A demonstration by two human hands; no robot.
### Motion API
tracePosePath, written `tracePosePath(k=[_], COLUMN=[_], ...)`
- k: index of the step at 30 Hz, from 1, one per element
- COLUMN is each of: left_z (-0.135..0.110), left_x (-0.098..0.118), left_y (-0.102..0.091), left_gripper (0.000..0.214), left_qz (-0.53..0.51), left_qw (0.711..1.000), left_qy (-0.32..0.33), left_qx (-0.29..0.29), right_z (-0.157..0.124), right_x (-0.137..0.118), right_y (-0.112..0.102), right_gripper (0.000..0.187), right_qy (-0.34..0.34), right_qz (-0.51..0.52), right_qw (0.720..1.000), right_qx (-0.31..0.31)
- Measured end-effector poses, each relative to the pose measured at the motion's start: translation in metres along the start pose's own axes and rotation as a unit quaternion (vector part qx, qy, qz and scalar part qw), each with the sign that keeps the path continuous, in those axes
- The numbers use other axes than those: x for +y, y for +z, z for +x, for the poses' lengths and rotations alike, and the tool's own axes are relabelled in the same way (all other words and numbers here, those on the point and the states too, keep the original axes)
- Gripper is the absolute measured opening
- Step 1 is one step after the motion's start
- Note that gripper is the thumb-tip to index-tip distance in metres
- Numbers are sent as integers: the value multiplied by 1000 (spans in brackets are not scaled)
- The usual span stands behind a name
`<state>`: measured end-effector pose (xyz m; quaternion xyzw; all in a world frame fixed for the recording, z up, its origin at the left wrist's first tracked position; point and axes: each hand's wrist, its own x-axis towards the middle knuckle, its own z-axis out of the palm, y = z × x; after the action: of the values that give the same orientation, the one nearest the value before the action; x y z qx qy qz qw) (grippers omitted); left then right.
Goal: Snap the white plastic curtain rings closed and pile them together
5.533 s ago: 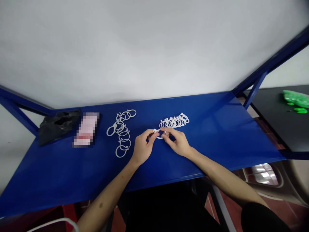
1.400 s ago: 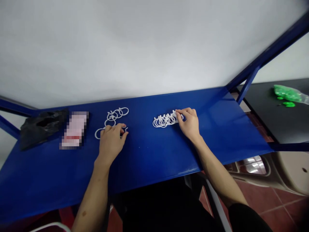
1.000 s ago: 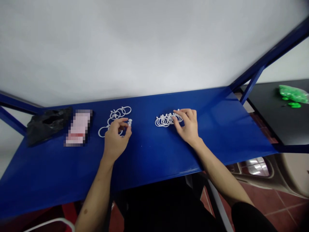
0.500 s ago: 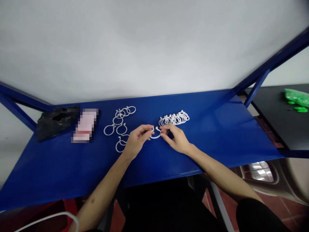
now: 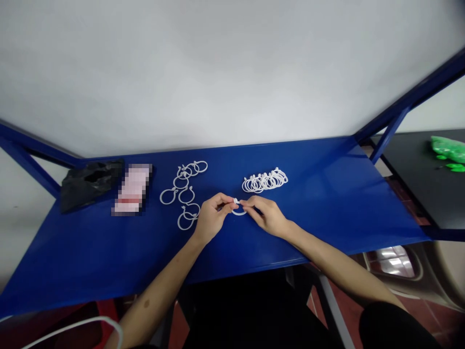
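Between my hands is a white plastic curtain ring (image 5: pixel 239 213), just over the blue table (image 5: pixel 319 194). My left hand (image 5: pixel 214 215) pinches its left side near the top, with thumb and forefinger closed on it. The right side is in the fingertips of my right hand (image 5: pixel 268 217), also closed. The ring's two ends meet at a small knob between the fingers; whether they are locked cannot be made out. Just beyond my right hand lies an overlapping row of white curtain rings (image 5: pixel 269 181). Several more loose rings (image 5: pixel 186 195) are scattered left of my left hand.
A black plastic bag (image 5: pixel 87 186) and a blurred-out pinkish object (image 5: pixel 132 189) lie at the table's left. Blue frame bars (image 5: pixel 390 133) rise at both sides. To the right, a black table (image 5: pixel 417 179) bears a green bag (image 5: pixel 448 149). A white wall stands behind.
The ring's ends, apart with a gap before, are now brought together between my fingertips. My hands have moved closer to each other. The whole view has shifted slightly.
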<state>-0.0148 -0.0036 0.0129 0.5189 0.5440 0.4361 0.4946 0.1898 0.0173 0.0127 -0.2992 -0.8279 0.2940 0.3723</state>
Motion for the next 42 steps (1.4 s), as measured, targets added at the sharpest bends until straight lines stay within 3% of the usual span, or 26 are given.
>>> tracePosePath(k=[8, 12, 17, 22, 28, 33, 42], left_z=[-4, -2, 1, -22, -70, -83, -82], left_x=[5, 4, 11, 16, -8, -25, -32], left_y=[4, 7, -7, -49, -89, -88, -85], left_gripper=[9, 9, 22, 21, 28, 27, 20], left_qz=[154, 232, 367, 404, 510, 566, 530], left_qw=[983, 959, 901, 882, 837, 805, 826], left_qy=[104, 161, 223, 215, 158, 138, 143], left_qx=[-1, 2, 60, 111, 121, 110, 130], right_z=[-4, -1, 4, 2, 2, 3, -23], right_x=[2, 5, 9, 18, 21, 22, 7], right_y=[-5, -6, -19, -28, -30, -30, -27], right_gripper=[18, 20, 23, 25, 25, 24, 24], right_qy=[-54, -16, 45, 31, 3, -15, -4], right_qz=[-73, -138, -248, -379, -394, -400, -350], right_qw=[994, 989, 967, 925, 919, 916, 936], right_qx=[-63, -57, -38, -12, -5, -26, -45])
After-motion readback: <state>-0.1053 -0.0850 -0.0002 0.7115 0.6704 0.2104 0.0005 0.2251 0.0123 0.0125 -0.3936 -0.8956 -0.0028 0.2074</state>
